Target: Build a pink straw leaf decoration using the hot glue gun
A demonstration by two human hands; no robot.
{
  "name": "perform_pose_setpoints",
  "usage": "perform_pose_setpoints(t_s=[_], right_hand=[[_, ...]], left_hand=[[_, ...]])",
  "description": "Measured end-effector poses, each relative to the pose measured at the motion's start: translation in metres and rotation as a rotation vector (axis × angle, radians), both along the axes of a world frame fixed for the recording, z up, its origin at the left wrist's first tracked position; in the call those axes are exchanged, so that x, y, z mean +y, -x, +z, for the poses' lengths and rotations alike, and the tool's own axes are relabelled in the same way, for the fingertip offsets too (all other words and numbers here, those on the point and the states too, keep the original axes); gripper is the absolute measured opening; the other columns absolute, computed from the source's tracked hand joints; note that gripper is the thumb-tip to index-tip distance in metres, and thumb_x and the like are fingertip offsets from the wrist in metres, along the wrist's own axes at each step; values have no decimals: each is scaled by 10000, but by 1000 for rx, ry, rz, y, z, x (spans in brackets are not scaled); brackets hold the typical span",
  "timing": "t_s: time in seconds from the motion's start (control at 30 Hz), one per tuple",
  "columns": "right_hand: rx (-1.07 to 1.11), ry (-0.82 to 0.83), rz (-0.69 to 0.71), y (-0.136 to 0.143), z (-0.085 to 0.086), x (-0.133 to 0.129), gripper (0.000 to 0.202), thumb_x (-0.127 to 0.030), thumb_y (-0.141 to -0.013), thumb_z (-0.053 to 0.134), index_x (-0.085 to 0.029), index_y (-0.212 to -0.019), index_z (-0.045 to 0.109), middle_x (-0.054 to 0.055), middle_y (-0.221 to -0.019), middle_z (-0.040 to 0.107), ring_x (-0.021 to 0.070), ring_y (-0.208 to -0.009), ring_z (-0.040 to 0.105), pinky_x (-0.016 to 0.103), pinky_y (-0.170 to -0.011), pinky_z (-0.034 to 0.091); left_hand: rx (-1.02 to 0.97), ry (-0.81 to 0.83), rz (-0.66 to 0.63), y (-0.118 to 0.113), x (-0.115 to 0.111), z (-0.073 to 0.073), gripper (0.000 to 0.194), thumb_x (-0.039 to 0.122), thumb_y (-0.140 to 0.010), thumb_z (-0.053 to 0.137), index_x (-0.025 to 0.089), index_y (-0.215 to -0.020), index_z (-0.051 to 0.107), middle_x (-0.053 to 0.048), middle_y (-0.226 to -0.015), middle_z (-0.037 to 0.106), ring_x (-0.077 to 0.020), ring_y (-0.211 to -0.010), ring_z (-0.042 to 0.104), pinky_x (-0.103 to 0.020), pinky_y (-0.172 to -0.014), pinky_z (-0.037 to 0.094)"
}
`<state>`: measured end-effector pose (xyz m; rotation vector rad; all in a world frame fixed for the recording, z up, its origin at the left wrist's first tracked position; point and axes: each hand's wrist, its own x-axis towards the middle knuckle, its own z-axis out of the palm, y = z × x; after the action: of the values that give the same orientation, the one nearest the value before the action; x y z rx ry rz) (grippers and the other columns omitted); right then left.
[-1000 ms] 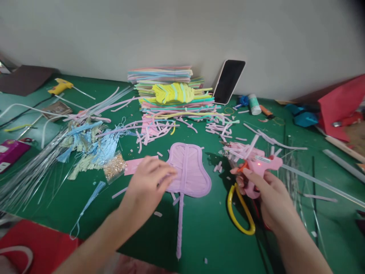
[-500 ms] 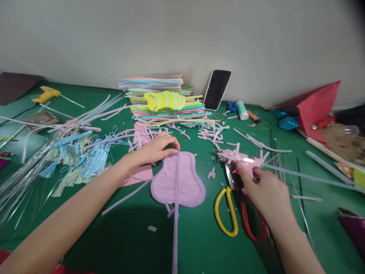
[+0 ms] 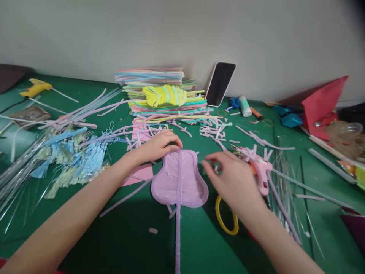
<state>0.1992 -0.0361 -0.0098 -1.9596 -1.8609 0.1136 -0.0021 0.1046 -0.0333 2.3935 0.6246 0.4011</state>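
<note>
A lilac fan-shaped piece [image 3: 186, 179] with a long wrapped handle lies flat on the green table [image 3: 122, 243]. At its top edge, my left hand [image 3: 159, 146] has thumb and fingers closed on the rim. My right hand [image 3: 230, 173] hovers just right of the fan, fingers curled but apart, with nothing seen in them. Behind that hand rests a pink glue gun [image 3: 261, 171] with lilac offcuts about its nozzle. Scissors with a yellow handle loop [image 3: 218, 213] lie partly hidden under my right hand and forearm.
Pipe cleaner bundles [image 3: 168, 110] lie at the back beside a leaning phone [image 3: 220, 83]. Blue tassels [image 3: 95, 156] and a yellow glue gun [image 3: 35, 88] are on the left. A red sheet [image 3: 322, 108] stands at the right.
My right hand has let go of the pink glue gun and moved left towards the fan. The glue gun now sits slightly farther right. My left hand stays at the fan's top.
</note>
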Motion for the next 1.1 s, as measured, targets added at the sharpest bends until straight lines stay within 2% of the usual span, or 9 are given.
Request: perform_pose_setpoints(t_s=[0.1,0.17,0.4,0.63,0.83,0.97,1.1], right_hand=[[42,55,81,26,-12,27,156,-165,-859,560,-159,-925,702,76,-883,669,201,-802,640,302,-723,458],[38,96,90,35,-17,39,170,-156,-869,552,-160,-932,710,75,-883,664,196,-790,636,299,-721,453],[4,117,148,41,-21,52,215,-170,-882,509,-169,-876,724,56,-790,646,185,-716,607,290,-663,421],[32,-23,55,16,-10,38,151,-198,-841,574,-182,-803,719,36,-752,675,164,-659,605,276,-650,420],[-106,55,-23,-7,-21,12,165,-223,-855,566,-171,-833,721,51,-791,682,182,-657,609,287,-591,392],[-132,92,-14,-9,-28,4,173,-204,-846,542,-188,-823,713,46,-788,673,181,-662,605,288,-561,372],[-135,109,-26,-6,-26,2,176,-194,-836,539,-196,-830,715,42,-806,678,182,-662,612,293,-552,372]], left_hand=[[-11,-2,32,1,0,1,152,244,-927,495,182,-929,634,-52,-956,654,-210,-985,544,-358,-918,393],[-20,-11,62,2,-1,2,155,247,-929,489,184,-933,631,-48,-960,659,-208,-990,548,-359,-922,400],[-43,-5,95,2,-3,2,144,213,-919,487,178,-946,624,-39,-978,672,-193,-978,568,-346,-910,415],[-40,-57,0,-2,-4,-4,140,226,-930,504,180,-923,636,-39,-924,672,-200,-936,560,-345,-887,403],[-8,-111,-29,-6,-4,-9,160,211,-933,499,192,-926,658,-40,-952,678,-203,-976,541,-345,-917,385],[1,-77,-27,-5,-4,-8,179,225,-930,500,207,-938,678,-35,-972,694,-208,-1003,551,-360,-940,379],[-9,-64,-24,-4,-4,-7,188,245,-931,508,214,-955,691,-34,-983,710,-214,-1016,546,-374,-962,367]])
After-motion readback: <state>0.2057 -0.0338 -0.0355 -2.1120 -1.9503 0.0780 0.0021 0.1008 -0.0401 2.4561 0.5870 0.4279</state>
